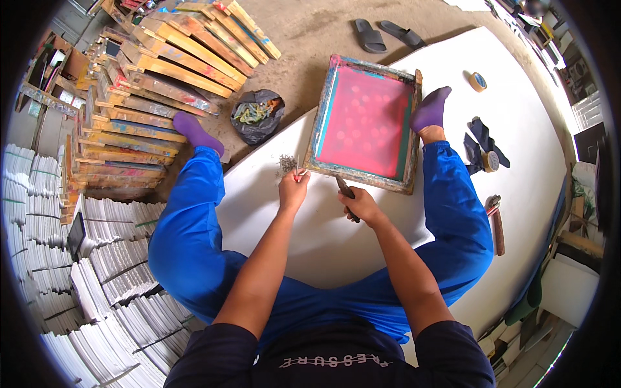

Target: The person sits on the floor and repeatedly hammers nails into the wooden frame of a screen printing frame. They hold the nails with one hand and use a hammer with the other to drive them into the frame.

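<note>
A wooden screen-printing frame (406, 184) with pink mesh (365, 123) lies flat between my feet, its rim stained with paint. My left hand (294, 193) is closed near the frame's near left corner, pinching a thin tool with a red part (298, 173); its kind is too small to make out. In my right hand (366, 205) are dark pliers (343, 187), their jaws pointing at the near edge of the frame. Whether the jaws touch the wood I cannot tell. Just left of that corner, a small heap of grey metal bits (286, 163) rests on the white surface.
Paint-stained wooden frames (139, 129) stand stacked at left, above bundled white paper (123, 265). A black bag of scraps (257, 118) sits beside the white board (517, 142). To the right lie tape rolls (477, 81), black strips (480, 136) and a wooden-handled tool (498, 234). Sandals (370, 36) lie beyond.
</note>
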Tool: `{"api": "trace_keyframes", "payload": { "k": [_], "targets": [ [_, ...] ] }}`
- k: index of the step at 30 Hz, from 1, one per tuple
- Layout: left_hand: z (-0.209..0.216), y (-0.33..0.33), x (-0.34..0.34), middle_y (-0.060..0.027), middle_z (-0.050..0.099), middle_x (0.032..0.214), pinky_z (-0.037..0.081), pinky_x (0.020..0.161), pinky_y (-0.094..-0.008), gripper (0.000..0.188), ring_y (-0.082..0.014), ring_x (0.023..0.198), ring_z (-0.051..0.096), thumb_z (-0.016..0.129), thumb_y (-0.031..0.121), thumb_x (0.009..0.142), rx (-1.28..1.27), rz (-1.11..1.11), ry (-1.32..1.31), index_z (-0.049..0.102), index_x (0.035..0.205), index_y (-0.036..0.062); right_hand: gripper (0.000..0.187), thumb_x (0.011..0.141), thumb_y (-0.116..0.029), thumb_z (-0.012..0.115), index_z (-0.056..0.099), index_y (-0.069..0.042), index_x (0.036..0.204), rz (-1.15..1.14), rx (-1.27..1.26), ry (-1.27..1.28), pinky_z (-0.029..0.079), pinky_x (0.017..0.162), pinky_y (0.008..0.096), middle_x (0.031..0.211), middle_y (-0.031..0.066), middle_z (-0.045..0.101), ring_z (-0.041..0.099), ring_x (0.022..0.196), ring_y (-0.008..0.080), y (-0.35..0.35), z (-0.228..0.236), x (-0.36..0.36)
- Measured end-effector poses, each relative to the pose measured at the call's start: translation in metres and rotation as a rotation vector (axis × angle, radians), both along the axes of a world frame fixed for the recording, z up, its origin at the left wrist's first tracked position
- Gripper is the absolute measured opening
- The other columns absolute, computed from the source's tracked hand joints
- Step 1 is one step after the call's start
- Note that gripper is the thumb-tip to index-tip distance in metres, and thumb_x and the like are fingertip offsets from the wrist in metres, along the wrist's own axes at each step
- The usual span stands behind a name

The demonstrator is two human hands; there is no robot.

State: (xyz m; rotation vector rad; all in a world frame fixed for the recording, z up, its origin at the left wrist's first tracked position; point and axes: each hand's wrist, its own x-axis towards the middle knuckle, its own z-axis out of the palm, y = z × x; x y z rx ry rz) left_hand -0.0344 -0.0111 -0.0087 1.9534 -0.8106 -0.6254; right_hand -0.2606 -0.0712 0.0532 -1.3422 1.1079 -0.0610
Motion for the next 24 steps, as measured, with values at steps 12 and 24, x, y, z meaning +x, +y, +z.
{"api": "trace_keyframes", "payload": {
  "k": [12,24],
  "targets": [
    [0.04,-0.005,0.008,-0.001,0.058,0.064,0.035,0.039,-0.0283,0.031,-0.0107,0.042,0.044,0.067,0.017,0.089,0.187,0.164,0.483,0.07,0.118,0.0044,0.087,0.074,-0.012,0.059,0.031,-0.022,0.155,0.311,-0.435,0.46,0.054,0.087,0.0512,0.097,0.0245,0.071,0.069,0.094,0.0411,0.011,0.001,0.038],
    [0.064,-0.028,0.007,-0.0015,0.062,0.075,0.033,0.041,-0.0289,0.04,-0.0101,0.046,0.043,0.065,0.017,0.089,0.251,0.056,0.637,0.066,0.128,0.0052,0.08,0.078,-0.013,0.055,0.035,-0.032,0.153,0.359,-0.488,0.62,0.055,0.09,0.0482,0.11,0.0197,0.07,0.068,0.104,0.035,0.011,0.01,0.055]
  ]
}}
